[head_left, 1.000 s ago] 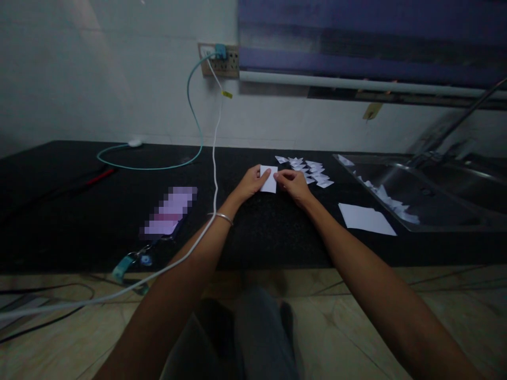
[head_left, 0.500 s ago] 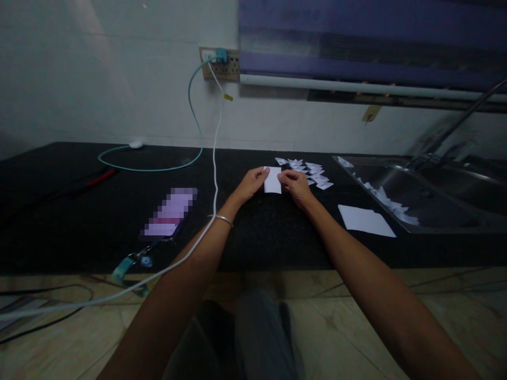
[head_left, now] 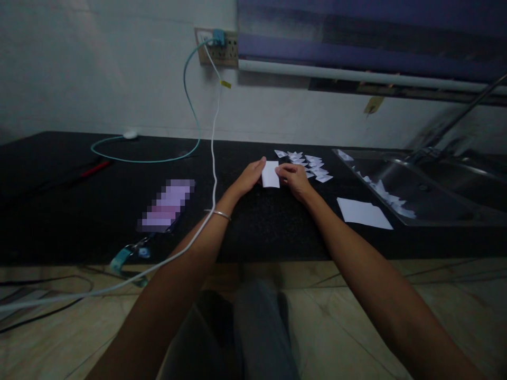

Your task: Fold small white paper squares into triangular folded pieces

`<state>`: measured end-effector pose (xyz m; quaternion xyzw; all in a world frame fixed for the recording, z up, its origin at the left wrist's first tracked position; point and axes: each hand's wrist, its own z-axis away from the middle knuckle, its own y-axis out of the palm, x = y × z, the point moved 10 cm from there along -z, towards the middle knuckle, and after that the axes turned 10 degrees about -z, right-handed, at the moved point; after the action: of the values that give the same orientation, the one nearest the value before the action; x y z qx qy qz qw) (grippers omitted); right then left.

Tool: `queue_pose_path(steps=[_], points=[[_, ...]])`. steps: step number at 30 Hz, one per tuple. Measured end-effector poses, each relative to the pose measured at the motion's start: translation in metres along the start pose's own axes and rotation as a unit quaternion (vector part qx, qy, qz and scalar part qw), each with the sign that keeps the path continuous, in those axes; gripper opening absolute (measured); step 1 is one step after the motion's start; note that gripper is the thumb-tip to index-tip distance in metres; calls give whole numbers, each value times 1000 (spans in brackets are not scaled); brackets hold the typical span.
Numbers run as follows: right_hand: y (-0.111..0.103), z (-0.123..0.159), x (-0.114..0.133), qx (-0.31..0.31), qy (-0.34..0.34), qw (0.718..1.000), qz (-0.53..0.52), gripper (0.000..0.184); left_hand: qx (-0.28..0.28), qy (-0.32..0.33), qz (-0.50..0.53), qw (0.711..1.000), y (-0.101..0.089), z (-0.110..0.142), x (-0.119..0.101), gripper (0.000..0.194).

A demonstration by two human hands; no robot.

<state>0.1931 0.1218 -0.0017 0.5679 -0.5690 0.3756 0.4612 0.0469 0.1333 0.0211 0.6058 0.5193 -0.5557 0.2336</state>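
Left hand (head_left: 249, 178) and right hand (head_left: 292, 178), fingertips pinching the two side edges of a small white paper (head_left: 270, 174) held just above the black speckled bench (head_left: 79, 211). Thin, light, easily creased (best gripped at edges). Beyond right: folded paper pieces (head_left: 309, 163), flat sheet (head_left: 363, 213), steel sink (head_left: 428, 195).

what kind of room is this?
Probably a home kitchen: a black speckled stone counter, a stainless steel sink set into it with a tap, and a tiled wall carrying a socket strip.
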Motion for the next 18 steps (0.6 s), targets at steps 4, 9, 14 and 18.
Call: queue_pose_path(steps=[4, 9, 14, 18], points=[[3, 2, 1, 10, 4, 1000, -1, 23, -10, 10, -16, 1000, -3, 0, -1, 45], [-4, 1, 2, -31, 9, 999, -35, 24, 36, 10, -18, 999, 8, 1, 0, 48], [-8, 0, -1, -55, 29, 996, -70, 26, 80, 4, -45, 996, 19, 2, 6, 53], [-7, -1, -1, -47, 23, 996, -74, 26, 77, -7, -65, 995, 18, 2, 7, 52]])
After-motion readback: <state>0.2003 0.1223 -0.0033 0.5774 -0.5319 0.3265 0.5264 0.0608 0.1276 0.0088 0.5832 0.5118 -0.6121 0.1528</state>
